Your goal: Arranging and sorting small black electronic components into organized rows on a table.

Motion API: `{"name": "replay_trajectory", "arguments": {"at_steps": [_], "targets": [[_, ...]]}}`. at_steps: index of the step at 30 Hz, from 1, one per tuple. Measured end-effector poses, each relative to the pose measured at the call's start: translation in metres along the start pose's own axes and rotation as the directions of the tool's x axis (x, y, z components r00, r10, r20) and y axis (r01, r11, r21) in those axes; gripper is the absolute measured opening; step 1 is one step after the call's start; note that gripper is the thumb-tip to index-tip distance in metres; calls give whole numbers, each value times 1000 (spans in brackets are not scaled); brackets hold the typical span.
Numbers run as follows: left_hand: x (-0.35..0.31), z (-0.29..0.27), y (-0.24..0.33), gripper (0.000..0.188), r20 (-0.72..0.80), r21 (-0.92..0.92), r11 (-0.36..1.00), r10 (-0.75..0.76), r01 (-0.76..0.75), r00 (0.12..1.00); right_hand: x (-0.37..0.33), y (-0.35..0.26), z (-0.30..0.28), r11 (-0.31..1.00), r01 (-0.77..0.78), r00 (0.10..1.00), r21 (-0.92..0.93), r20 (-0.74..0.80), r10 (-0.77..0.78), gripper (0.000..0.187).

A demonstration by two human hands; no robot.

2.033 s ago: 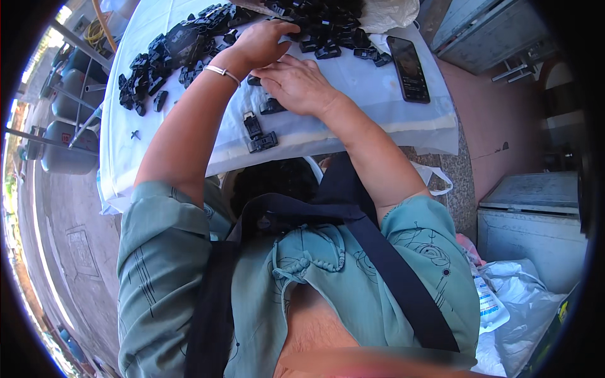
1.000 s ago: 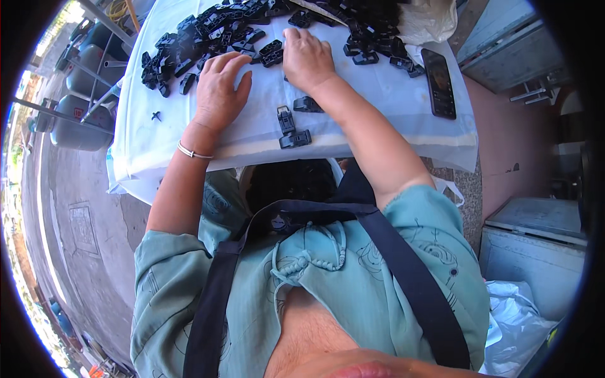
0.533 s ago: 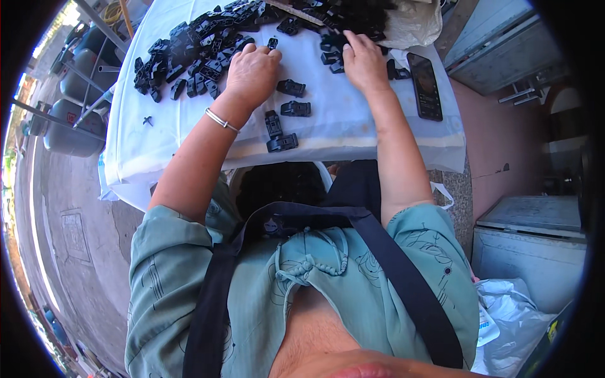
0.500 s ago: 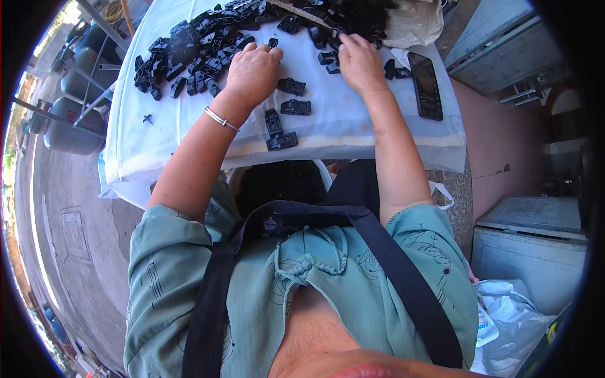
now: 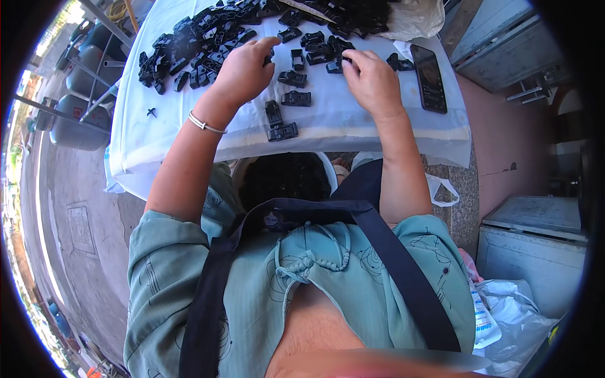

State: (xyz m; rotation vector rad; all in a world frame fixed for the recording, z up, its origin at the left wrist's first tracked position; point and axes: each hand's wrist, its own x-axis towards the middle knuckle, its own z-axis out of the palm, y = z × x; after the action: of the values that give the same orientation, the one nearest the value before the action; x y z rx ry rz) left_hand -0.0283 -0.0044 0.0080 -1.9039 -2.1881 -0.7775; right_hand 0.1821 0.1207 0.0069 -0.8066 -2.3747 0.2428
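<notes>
My left hand [image 5: 247, 70], a bangle at its wrist, is closed over the table, with a bit of a black plastic part [image 5: 269, 57] showing at its fingertips. My right hand [image 5: 373, 80] has thumb and fingers pinched at a blocky black plastic part [image 5: 334, 66], beside a small cluster of similar ones. Between the hands, single black parts lie in a loose column: an upright one [image 5: 297, 59], two lying crosswise [image 5: 293, 79] below it, and two touching [image 5: 282, 131] near the table's front edge. Their exact kind cannot be made out.
A large heap of black parts [image 5: 208, 41] covers the table's far left, another dark pile [image 5: 359, 16] the far right by a pale sack [image 5: 416, 19]. A phone [image 5: 429, 79] lies at the right. Below the edge stands a white bucket [image 5: 330, 173] of black pieces.
My right hand has drawn back from the far pile towards me, and more black parts now lie by its fingers. An upright part has appeared between the hands; my left hand has shifted slightly left.
</notes>
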Motion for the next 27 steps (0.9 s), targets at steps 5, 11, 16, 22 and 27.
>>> {"name": "replay_trajectory", "arguments": {"at_steps": [5, 11, 16, 22, 27], "targets": [[-17, 6, -17, 40, 7, -486, 849, -232, 206, 973, 6, 3, 23, 977, 13, 999, -215, -43, -22, 30], [-45, -6, -30, 30, 5, -318, 904, -301, 287, 954, 11, -4, 11, 951, 6, 993, 309, -114, 31, 26], [-54, -8, -22, 30, 7, -208, 946, -254, 250, 967, 0, -30, 33, 975, 192, 979, 112, 49, -198, 26], [-63, 5, -27, 30, -113, -155, 978, -155, 137, 981, -9, -51, 35, 830, 172, 914, 531, 228, -336, 22], [-62, -3, -19, 28, -39, -169, 974, -163, 154, 986, -13, -48, 41, 929, 246, 923, 277, 224, -312, 21]]}}
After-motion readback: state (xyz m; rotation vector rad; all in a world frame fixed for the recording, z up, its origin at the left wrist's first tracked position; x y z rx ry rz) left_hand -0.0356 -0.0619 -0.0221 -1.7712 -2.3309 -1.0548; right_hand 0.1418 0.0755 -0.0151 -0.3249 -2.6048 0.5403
